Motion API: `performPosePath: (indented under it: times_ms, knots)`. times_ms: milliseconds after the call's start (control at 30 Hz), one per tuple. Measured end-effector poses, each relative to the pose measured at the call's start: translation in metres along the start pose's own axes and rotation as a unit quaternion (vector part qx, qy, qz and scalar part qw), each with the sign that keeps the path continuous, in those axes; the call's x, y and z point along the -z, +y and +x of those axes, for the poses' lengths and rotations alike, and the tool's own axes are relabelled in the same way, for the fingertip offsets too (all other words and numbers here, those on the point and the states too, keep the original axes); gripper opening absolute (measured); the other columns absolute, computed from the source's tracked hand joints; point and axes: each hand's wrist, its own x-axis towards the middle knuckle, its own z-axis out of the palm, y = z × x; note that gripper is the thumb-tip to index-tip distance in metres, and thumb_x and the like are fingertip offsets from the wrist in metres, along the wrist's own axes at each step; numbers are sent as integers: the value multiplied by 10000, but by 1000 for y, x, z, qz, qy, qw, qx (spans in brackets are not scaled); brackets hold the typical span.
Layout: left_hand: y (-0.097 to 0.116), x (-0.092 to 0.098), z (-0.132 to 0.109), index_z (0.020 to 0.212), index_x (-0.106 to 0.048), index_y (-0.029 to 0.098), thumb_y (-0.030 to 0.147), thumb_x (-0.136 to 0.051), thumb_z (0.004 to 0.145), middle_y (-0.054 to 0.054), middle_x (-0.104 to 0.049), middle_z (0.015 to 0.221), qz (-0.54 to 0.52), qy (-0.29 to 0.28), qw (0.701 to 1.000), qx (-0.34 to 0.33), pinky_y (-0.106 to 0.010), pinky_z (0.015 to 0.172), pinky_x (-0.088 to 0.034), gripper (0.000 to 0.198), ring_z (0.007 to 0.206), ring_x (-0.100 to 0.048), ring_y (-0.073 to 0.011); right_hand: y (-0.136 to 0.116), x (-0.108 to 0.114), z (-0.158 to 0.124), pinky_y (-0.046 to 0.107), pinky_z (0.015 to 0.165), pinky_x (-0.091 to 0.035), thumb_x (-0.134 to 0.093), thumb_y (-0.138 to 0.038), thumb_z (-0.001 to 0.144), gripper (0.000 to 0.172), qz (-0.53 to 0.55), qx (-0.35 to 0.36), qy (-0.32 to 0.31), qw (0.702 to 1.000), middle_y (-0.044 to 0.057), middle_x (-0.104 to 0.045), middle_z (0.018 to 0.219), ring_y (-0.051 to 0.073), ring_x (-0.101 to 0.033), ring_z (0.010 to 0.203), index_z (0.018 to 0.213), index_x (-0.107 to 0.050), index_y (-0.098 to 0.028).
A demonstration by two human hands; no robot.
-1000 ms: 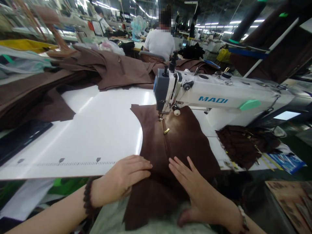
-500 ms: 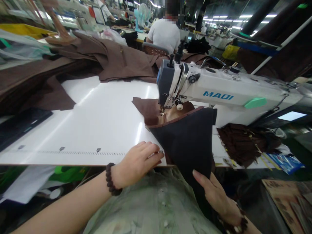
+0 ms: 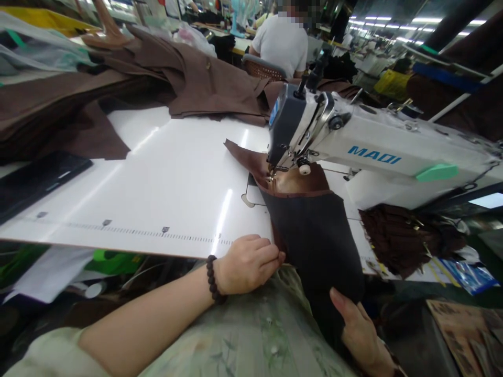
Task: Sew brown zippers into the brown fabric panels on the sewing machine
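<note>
A black and brown fabric piece (image 3: 314,241) lies under the needle and presser foot (image 3: 271,177) of a white sewing machine (image 3: 377,152) and hangs over the table's front edge. Its brown face shows near the needle, its black face toward me. My left hand (image 3: 251,263), wearing a dark bead bracelet (image 3: 213,280), is closed at the piece's left edge with fingers curled; the fingertips are partly hidden. Low on the right side, my right hand (image 3: 359,327) grips the same piece, thumb on top and fingers behind it.
Brown fabric panels (image 3: 220,89) are heaped along the back and left of the white table (image 3: 184,173). A dark phone-like slab (image 3: 51,178) lies at left. Bundled brown pieces (image 3: 408,235) sit right of the machine. A seated person (image 3: 281,42) is beyond the table.
My left hand has moved right and its loose fingers have curled in at the fabric's edge. The fabric's near part has turned more straight toward me. The view has shifted.
</note>
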Motion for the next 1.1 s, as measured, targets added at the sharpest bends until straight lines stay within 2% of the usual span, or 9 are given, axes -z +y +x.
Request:
performPosePath:
  times_ms: [167, 400, 633, 733, 833, 900, 967, 1033, 1100]
  knots:
    - [-1, 1, -3, 608, -551, 144, 108, -386, 928, 15, -493, 551, -5, -35, 999, -1, -276, 470, -303, 362, 506, -427, -116, -4, 13, 11, 402, 1025, -397, -566, -527, 705, 490, -29, 23, -73, 997, 52, -668, 1006, 293, -507, 1144, 1056, -665, -201]
    - [-5, 3, -11, 711, -594, 135, 130, -334, 940, -13, -536, 622, -33, -95, 995, -10, -286, 484, -344, 347, 545, -467, -139, -42, 10, 12, 451, 1082, -261, -477, -634, 755, 658, -2, 84, -221, 972, 93, -544, 1235, 282, -410, 1237, 1214, -556, -169]
    - [-3, -5, -15, 705, -599, 137, 143, -275, 949, -21, -538, 610, -39, -122, 992, -8, -285, 485, -359, 406, 530, -473, -144, -43, 9, 16, 465, 1088, -231, -411, -595, 818, 647, -28, 106, -262, 959, 112, -466, 1315, 266, -391, 1251, 1290, -469, -156]
    - [-6, 4, -15, 668, -595, 143, 232, -293, 966, -27, -558, 618, -89, -166, 982, 19, -273, 488, -385, 433, 540, -505, -141, -45, 9, 19, 485, 1074, -253, -373, -541, 857, 604, -87, 138, -274, 948, 120, -454, 1325, 266, -395, 1249, 1315, -432, -151]
    - [-25, 44, -7, 689, -610, 144, 359, -444, 926, -5, -559, 610, -203, -204, 956, 51, -216, 485, -406, 361, 544, -530, -111, -55, 9, 20, 498, 1081, -232, -378, -442, 881, 577, -180, 244, -298, 905, 115, -363, 1392, 253, -324, 1296, 1386, -307, -172]
    - [-46, 77, 4, 728, -619, 144, 268, -475, 921, 21, -559, 632, -252, -161, 947, 119, -161, 493, -415, 271, 546, -534, -76, -63, 7, 19, 503, 1102, -158, -393, -354, 880, 561, -248, 331, -315, 854, 104, -293, 1432, 234, -249, 1334, 1401, -264, -193]
    - [-66, 100, 18, 771, -629, 135, 181, -436, 929, 30, -600, 712, -229, -81, 958, 151, -133, 566, -443, 254, 628, -573, -63, -67, 3, 18, 538, 1099, -70, -431, -276, 849, 549, -310, 405, -325, 797, 91, -248, 1453, 242, -168, 1359, 1382, -309, -227]
    - [-79, 102, 29, 876, -652, 145, 193, -429, 929, 15, -647, 862, -225, -146, 955, 130, -159, 684, -477, 234, 778, -618, -82, -66, -3, 17, 589, 1072, -31, -473, -229, 806, 545, -359, 448, -317, 755, 81, -233, 1459, 269, -101, 1368, 1341, -379, -276]
    - [-81, 86, 35, 967, -658, 163, 237, -448, 923, -21, -653, 1007, -220, -244, 936, 123, -218, 804, -483, 228, 913, -622, -122, -57, -10, 18, 633, 1043, -34, -490, -201, 780, 564, -388, 474, -294, 734, 83, -247, 1453, 294, -70, 1368, 1324, -396, -315]
